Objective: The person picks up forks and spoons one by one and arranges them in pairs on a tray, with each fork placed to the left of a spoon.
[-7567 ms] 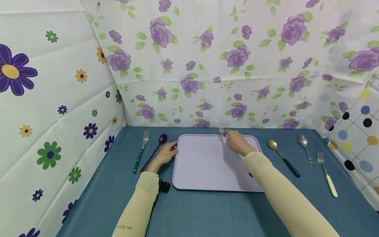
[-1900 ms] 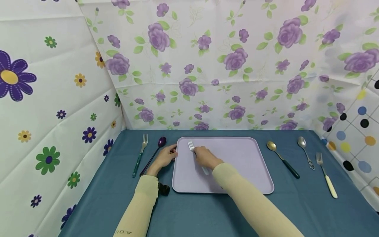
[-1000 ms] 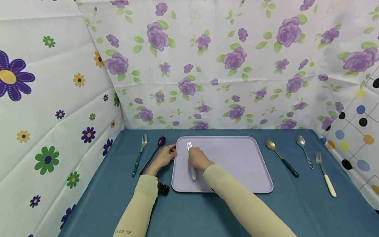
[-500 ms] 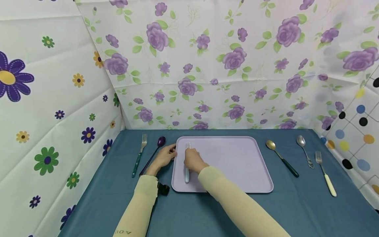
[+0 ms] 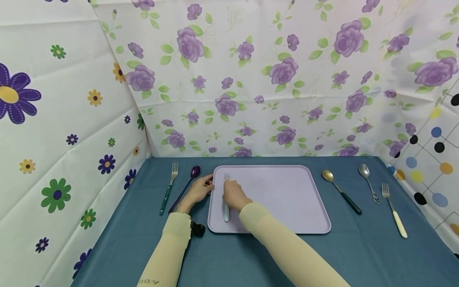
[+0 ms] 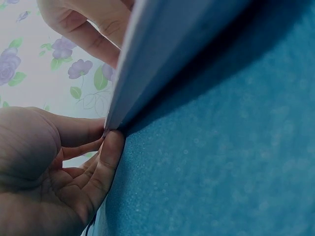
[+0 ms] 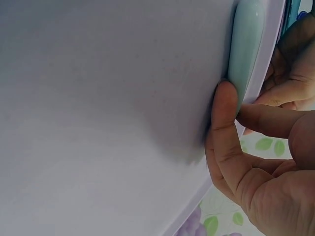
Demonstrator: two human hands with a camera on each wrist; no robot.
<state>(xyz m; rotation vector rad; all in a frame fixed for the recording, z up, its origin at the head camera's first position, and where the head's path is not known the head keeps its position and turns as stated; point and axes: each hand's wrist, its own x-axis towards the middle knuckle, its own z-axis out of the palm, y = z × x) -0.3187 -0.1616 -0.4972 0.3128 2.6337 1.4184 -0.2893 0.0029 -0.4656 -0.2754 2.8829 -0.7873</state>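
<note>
A fork (image 5: 227, 213) with a pale mint handle lies lengthwise along the left side of the lilac tray (image 5: 276, 199), its tines toward the back rim. My right hand (image 5: 234, 194) pinches it around the middle. In the right wrist view, thumb and fingertips meet at the end of the mint handle (image 7: 246, 44), close over the tray's surface. My left hand (image 5: 199, 190) holds the tray's left rim. The left wrist view has its thumb and fingertips (image 6: 112, 143) at the rim, low by the blue cloth.
Left of the tray lie a green-handled fork (image 5: 168, 191) and a dark purple spoon (image 5: 195, 172). To its right are a gold spoon (image 5: 340, 189) with a green handle, a silver spoon (image 5: 365, 172) and a cream-handled fork (image 5: 399, 223). Flowered sheets (image 5: 251, 79) hang behind.
My right hand has brought the fork from the tray's back right over to its left side, straightening it from a slant. In the last half second it barely moves. My left hand stays at the rim.
</note>
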